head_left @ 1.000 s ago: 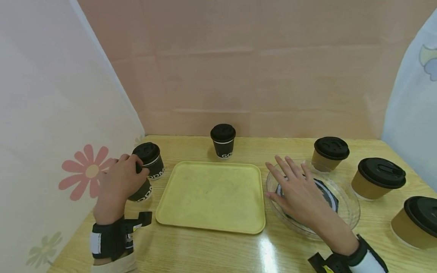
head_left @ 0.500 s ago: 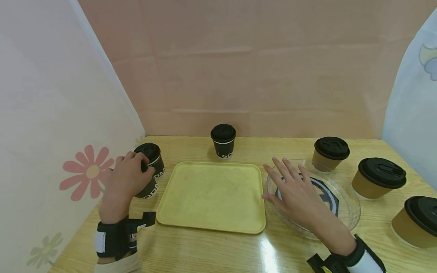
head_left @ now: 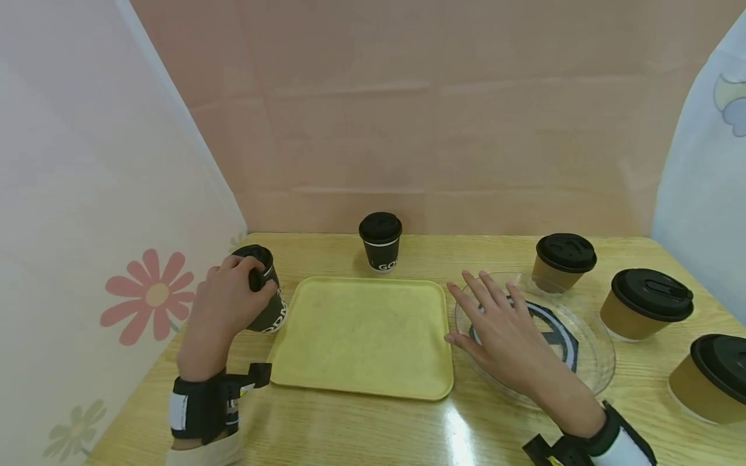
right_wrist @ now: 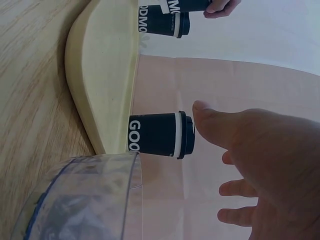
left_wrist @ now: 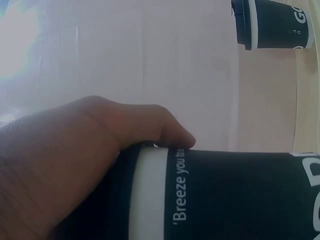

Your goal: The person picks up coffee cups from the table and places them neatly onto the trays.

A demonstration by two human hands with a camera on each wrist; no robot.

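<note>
At the left of the head view my left hand [head_left: 230,299] grips a black lidded paper coffee cup [head_left: 269,317] near its lid, beside the tray's left edge. The left wrist view has the thumb [left_wrist: 162,125] across the white band of this cup [left_wrist: 240,195]. Just behind it stands another black lidded cup [head_left: 254,251], partly covered by the hand. My right hand [head_left: 507,340] hovers, fingers spread and holding nothing, over a round clear plastic dish [head_left: 597,353] with a dark octagonal pattern inside. A yellow tray [head_left: 361,336] lies between both hands.
A third black cup [head_left: 381,243] stands behind the tray. Along the right are brown lidded cups: one at the back [head_left: 562,262], one in the middle [head_left: 644,304], one nearest [head_left: 711,382]. A white cloth [head_left: 116,162] borders the table's left side.
My left hand has moved to the right with the black cup, toward the tray's left edge. The right hand has drifted slightly left above the dish.
</note>
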